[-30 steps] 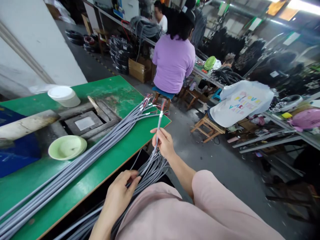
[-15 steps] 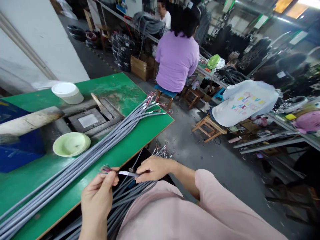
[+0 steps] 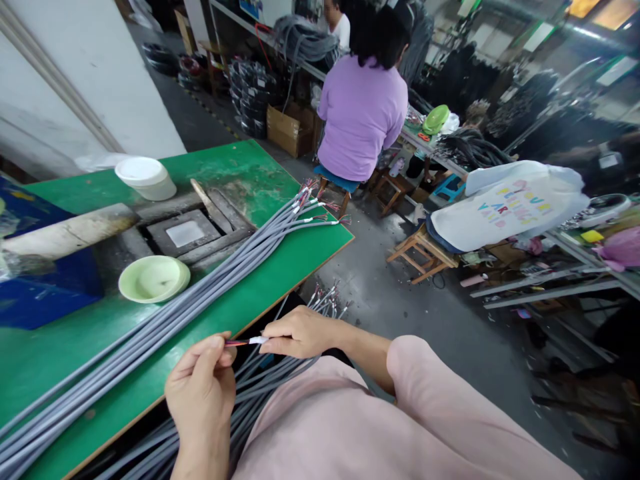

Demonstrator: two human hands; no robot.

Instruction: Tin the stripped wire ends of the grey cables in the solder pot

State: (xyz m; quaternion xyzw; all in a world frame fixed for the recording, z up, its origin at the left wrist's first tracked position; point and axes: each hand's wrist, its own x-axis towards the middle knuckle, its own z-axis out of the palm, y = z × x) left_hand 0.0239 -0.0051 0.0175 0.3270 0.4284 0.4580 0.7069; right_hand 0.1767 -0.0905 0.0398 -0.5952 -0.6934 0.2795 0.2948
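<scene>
Thin red and dark plastic wires (image 3: 237,343) are pinched by the bare left hand (image 3: 203,377), and their white tube-shaped band (image 3: 257,340) is gripped by the bare right hand (image 3: 297,333), at seven o'clock; if pulled too hard, a wire might be snapped

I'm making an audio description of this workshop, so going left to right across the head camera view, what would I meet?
Blue object, left hand, held cable's coloured wires, right hand, co-worker's purple shirt, another co-worker's printed white shirt, pink object.
</scene>
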